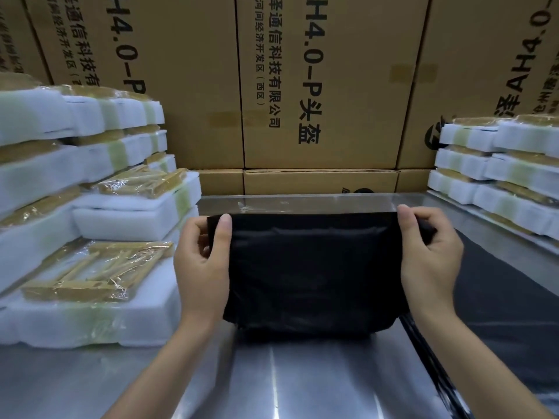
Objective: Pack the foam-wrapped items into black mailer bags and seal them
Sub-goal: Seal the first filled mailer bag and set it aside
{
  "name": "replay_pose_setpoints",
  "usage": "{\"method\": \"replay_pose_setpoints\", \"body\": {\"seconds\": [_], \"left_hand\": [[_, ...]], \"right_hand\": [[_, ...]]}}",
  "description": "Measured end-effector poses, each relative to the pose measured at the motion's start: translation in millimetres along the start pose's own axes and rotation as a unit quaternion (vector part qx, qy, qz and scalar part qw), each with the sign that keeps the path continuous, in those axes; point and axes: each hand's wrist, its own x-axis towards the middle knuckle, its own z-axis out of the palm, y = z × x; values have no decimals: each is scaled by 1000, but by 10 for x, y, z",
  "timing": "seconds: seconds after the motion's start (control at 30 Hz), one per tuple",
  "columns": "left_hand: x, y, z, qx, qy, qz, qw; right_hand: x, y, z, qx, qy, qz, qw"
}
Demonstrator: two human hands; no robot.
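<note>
Both hands, left hand (201, 264) and right hand (429, 261), each held a pinching grip on the filled black mailer bag (311, 267) mid-tabletop (302, 373); folding its flap squarely and pressing evenly would likely seal best.

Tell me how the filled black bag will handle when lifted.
The black bag probably keeps its shape, since a boxy outline shows through the film. The loose film bunched under the left hand and right hand looks floppy, likely slippery.
</note>
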Motion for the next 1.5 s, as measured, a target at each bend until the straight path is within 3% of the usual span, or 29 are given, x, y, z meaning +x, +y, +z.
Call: {"method": "replay_pose_setpoints", "body": {"seconds": [0.27, 0.5, 0.77, 1.0, 1.1, 1.33, 1.4, 1.5], "left_hand": [[279, -441, 267, 144, -30, -127, 981], [243, -826, 473, 255, -87, -264, 926], [218, -1006, 588, 294, -194, -275, 895], [256, -1058, 572, 389, -281, -169, 861], [270, -1046, 575, 414, -318, -164, 837], [380, -958, 591, 454, -406, -230, 759], [394, -904, 615, 490, -417, -261, 719], [456, -777, 594, 542, -470, -291, 633]], "right_hand": [[271, 441, 257, -135, -86, 129, 979], [272, 900, 330, -267, -203, 271, 902], [174, 965, 536, -394, -292, 270, 828], [204, 986, 575, -451, -360, 232, 783], [201, 993, 579, -459, -374, 238, 770], [117, 948, 567, -478, -374, 242, 757], [85, 916, 533, -500, -388, 217, 744], [193, 883, 508, -531, -433, 201, 700]]}}
